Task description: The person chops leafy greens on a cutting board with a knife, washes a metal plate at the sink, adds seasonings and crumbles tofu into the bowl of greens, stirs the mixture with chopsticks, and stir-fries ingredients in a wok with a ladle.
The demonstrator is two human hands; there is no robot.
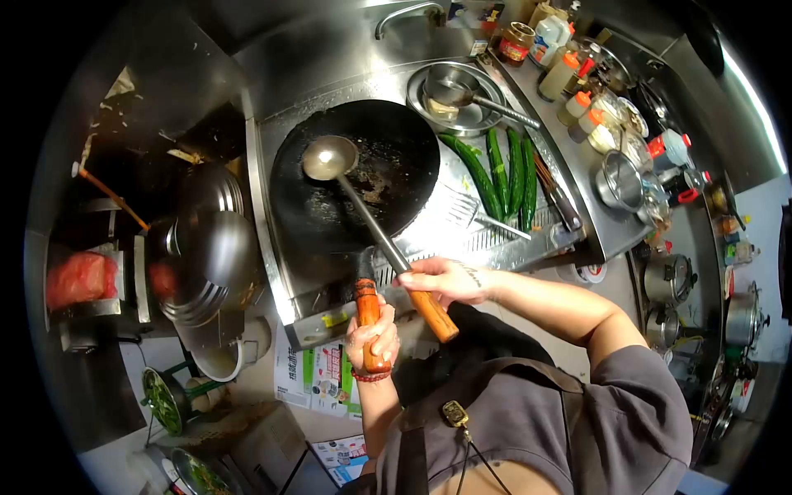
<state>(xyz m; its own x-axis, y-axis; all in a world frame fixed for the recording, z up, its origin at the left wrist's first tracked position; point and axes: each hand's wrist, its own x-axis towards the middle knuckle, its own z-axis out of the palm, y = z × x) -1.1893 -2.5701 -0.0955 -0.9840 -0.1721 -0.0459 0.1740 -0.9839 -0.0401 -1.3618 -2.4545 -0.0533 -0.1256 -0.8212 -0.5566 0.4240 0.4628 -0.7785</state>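
My left hand (375, 337) is wrapped round the wooden handle of a black wok (400, 144), which sits on the stove. Oily, dark residue shows on the wok's inner surface. In my right hand (445, 280) is a long metal ladle (330, 158), gripped near its wooden handle end. The ladle's bowl is over the left part of the wok; whether it touches the metal I cannot tell. Several green cucumbers (497, 169) lie on the steel counter just right of the wok.
Behind the cucumbers, a metal basin (412, 92) holds a smaller saucepan (452, 82). Sauce bottles (561, 76) and a strainer (619, 183) line the right shelf. A fork-like utensil (462, 210) lies on the drain grating. To the left stands a large domed metal lid (219, 256).
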